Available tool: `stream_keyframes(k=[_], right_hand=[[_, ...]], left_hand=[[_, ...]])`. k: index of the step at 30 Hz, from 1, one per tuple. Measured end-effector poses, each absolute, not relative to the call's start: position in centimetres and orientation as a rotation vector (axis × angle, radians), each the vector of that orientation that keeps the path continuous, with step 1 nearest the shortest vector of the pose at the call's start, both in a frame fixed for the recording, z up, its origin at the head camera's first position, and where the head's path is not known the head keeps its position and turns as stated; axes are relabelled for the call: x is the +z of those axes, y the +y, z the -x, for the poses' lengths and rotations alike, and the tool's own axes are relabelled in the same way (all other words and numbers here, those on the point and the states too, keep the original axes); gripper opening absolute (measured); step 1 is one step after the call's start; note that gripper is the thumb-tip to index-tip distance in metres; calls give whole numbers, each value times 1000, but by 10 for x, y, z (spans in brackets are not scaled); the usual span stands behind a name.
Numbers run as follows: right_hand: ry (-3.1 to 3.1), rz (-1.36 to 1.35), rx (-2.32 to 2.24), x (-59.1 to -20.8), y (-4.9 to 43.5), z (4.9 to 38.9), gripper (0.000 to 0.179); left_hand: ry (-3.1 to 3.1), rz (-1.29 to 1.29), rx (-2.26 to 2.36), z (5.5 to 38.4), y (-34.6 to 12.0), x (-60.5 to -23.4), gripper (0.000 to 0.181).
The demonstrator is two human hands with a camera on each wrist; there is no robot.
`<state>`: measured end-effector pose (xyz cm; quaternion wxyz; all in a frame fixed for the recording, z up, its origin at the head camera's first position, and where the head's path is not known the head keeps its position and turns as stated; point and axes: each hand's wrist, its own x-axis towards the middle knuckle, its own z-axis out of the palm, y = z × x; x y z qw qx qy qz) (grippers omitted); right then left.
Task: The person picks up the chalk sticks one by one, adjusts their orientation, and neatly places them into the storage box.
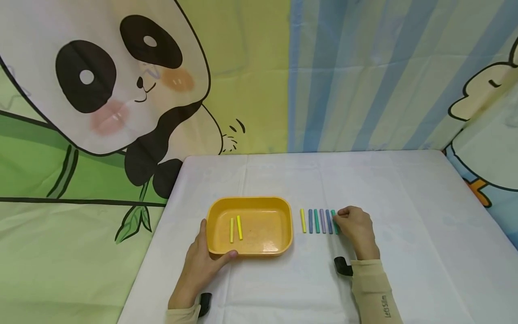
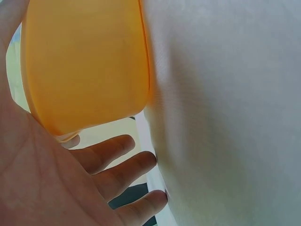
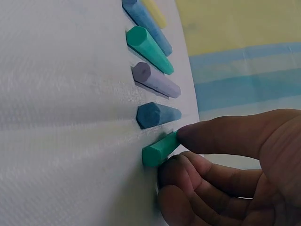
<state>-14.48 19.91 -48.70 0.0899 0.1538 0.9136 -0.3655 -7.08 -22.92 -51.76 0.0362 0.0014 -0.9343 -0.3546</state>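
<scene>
My left hand (image 1: 202, 265) holds the orange-yellow plastic tray (image 1: 278, 249) at its near left corner, thumb along the front side and fingers round the left side. In the left wrist view the tray's outer wall (image 2: 89, 61) lies between thumb and index finger, the other fingers spread below. Two yellow chalk sticks (image 1: 239, 227) lie inside the tray. At the right end of a chalk row, my right hand (image 1: 358, 229) pinches a green chalk stick (image 3: 160, 149) between thumb and fingertips. Its near end lies close over the cloth.
To the left of the pinched stick lie a blue chalk (image 3: 157, 115), a purple chalk (image 3: 155, 80), another green chalk (image 3: 149, 49), another blue chalk (image 1: 310, 221) and a yellow chalk (image 1: 303, 220). White cloth (image 1: 425, 234) covers the table. A printed curtain (image 1: 251, 90) hangs behind its far edge.
</scene>
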Motion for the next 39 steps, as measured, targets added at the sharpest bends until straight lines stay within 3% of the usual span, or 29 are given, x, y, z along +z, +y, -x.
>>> stream_keyframes(k=[13, 39], right_hand=[[2792, -399, -1081, -489, 189, 144, 30], [2718, -455, -1293, -476, 198, 153, 36]], left_hand=[[-2867, -9, -1091, 71, -229, -518, 133], [-2867, 0, -1093, 71, -230, -520, 133]])
